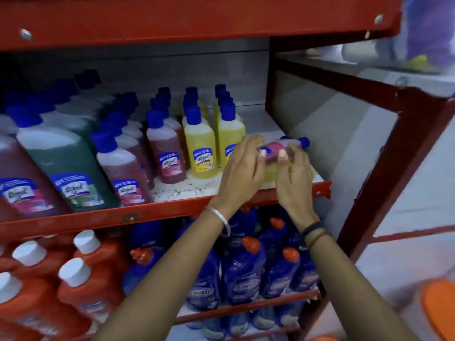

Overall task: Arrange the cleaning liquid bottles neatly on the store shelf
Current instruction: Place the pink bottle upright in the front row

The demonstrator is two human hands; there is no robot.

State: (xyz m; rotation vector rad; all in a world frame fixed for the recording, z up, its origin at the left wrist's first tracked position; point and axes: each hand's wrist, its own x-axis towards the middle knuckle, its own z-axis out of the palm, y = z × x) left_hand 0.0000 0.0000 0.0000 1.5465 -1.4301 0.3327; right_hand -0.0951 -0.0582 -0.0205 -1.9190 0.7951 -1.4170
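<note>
On the red metal shelf (172,210) stand rows of blue-capped cleaning bottles: yellow ones (200,146), small red ones (167,153) and a large green one (66,163). A small pink bottle (283,146) with a blue cap lies on its side near the shelf's right end, cap pointing right. My left hand (243,168) grips its base end. My right hand (294,178) holds its middle from the front. Another yellow bottle (270,172) lies partly hidden beneath the hands.
Below, orange bottles with white caps (81,274) fill the left, and blue bottles with orange caps (243,271) the right. The shelf's red upright (384,173) stands at right, with grey floor beyond. An orange object (438,306) sits at the bottom right.
</note>
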